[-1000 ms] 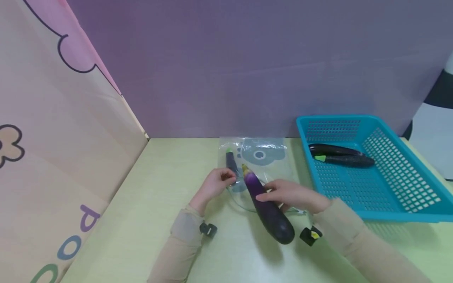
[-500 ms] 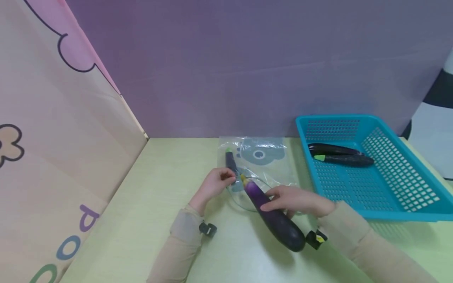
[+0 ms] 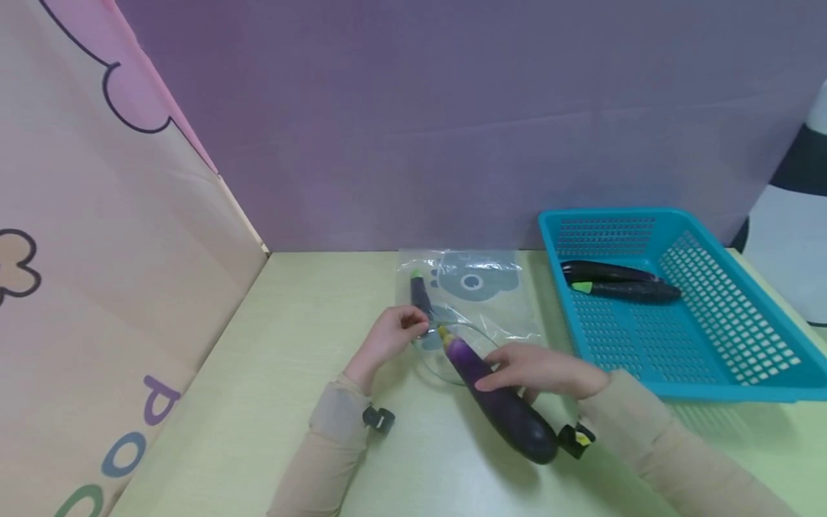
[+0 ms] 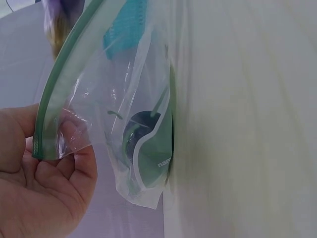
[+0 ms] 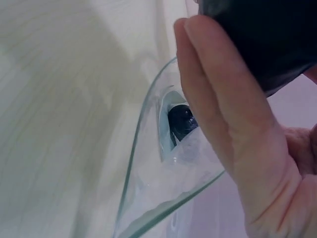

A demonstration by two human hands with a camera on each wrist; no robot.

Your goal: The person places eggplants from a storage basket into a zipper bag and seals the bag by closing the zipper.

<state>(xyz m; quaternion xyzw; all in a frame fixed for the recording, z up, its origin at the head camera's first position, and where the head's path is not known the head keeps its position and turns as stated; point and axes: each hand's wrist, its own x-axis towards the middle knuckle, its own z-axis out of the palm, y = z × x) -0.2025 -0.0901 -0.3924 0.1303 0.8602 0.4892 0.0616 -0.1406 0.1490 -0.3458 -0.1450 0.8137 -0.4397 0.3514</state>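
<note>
A clear zip bag (image 3: 474,309) with a blue-green cartoon print lies on the table, its mouth gaping toward me. Inside along its left side is a slim dark eggplant (image 3: 420,294) with a green tip; its rounded end (image 4: 141,130) shows through the plastic in the left wrist view. My left hand (image 3: 390,334) pinches the left corner of the bag's green zip edge (image 4: 49,94). A large purple eggplant (image 3: 510,420) is in my right hand (image 3: 543,370), gripped from the side, tilted, its yellowish stem end pointing at the bag's mouth.
On the right stands a blue perforated basket (image 3: 711,393) holding two dark eggplants (image 3: 629,291). A purple-grey backdrop (image 3: 413,143) rises behind the table (image 3: 310,301), and a printed panel (image 3: 129,237) borders it on the left.
The large eggplant and my right hand have come slightly nearer to me and to the right, the stem end now lower at the bag's mouth. My left hand has stayed in place.
</note>
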